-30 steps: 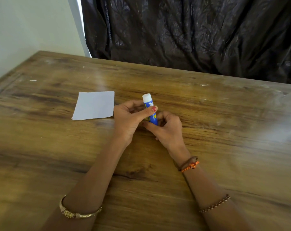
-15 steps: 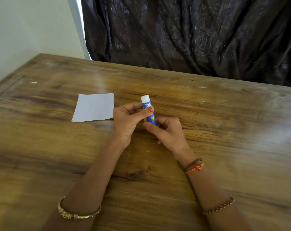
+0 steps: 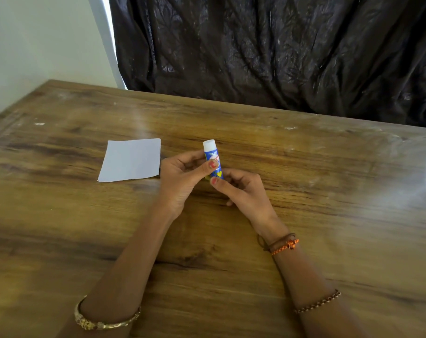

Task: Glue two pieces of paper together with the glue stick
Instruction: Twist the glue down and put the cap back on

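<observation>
— Both hands are gripping the glue stick, aren't they?

— Yes. The left hand is pinching the blue barrel between thumb and fingers, and the right hand is curling round its lower end, thumb pressing just under the left thumb. The stick is standing nearly upright above the wooden table, white cap at the far end.

— What is differing from half a second ago?

— Little. The stick is being held in much the same spot as before, with the right thumb now sitting on the near side of the barrel and more of the label showing. The cap is still sitting on.

— And the paper?

— It is lying flat on the table just left of the left hand, in the same place as earlier.

— Anything hard to make out?

— The stick's bottom end is hiding behind the right fingers. Whether the paper is one sheet or two stacked, I cannot tell. Both forearms are running off the near edge, and the black plastic sheet is being cut off at the top.
</observation>
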